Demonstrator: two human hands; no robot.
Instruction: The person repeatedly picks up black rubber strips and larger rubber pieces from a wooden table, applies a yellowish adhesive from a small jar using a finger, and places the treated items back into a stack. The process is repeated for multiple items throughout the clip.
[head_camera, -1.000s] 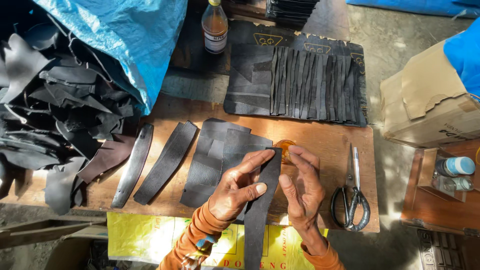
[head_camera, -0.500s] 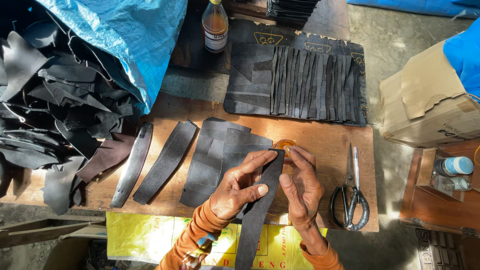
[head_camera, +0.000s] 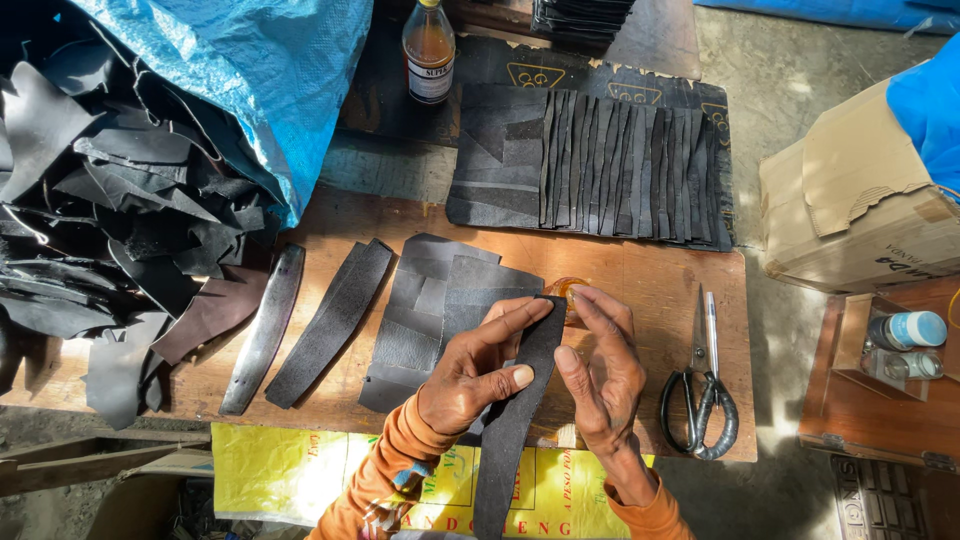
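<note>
A long dark leather strip runs from the low wooden table's front edge down toward my lap. My left hand grips it from the left, thumb on its face and fingers wrapped behind. My right hand pinches the strip's top end with its fingertips. Just behind my fingers sits a small amber round thing, partly hidden. Under my left hand lies a stack of dark flat leather pieces.
Black-handled scissors lie right of my hands. Two curved leather strips rest to the left. A leather scrap heap spills from a blue sack. Cut strips in a row, a brown bottle, a cardboard box.
The strip has swung from leaning left to nearly upright between my hands. My right fingers have closed onto its top end. Both hands stayed over the same spot.
</note>
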